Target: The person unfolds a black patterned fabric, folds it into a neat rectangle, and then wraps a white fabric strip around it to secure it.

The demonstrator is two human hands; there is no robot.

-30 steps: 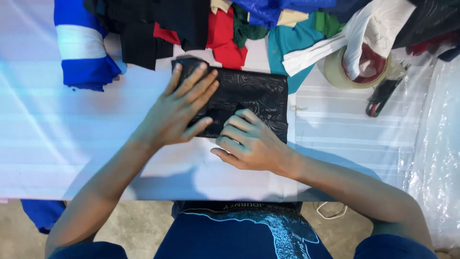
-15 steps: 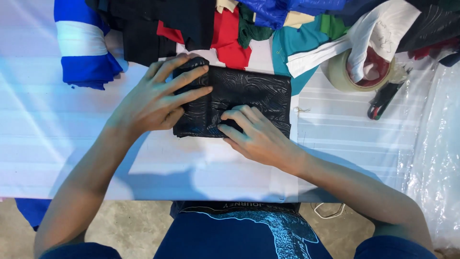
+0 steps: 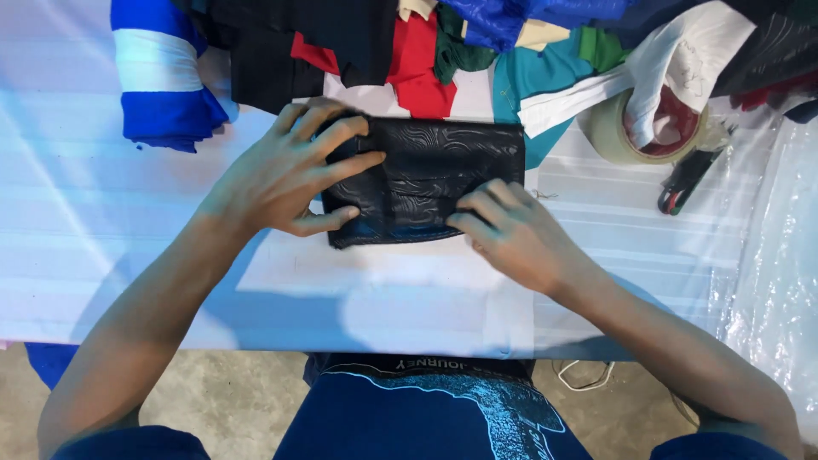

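- Left hand lies flat, fingers spread, on the folded black cloth, gripping nothing.
- Right hand presses the cloth's lower edge; its grip is open.
- Tape roll sits at upper right of the white tabletop.

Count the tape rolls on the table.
1: a tape roll at the table's far right, partly draped by white cloth. The fabric pile may hide others.

The fabric pile at twelve o'clock runs off the top edge; the left hand hides the black cloth's left end.
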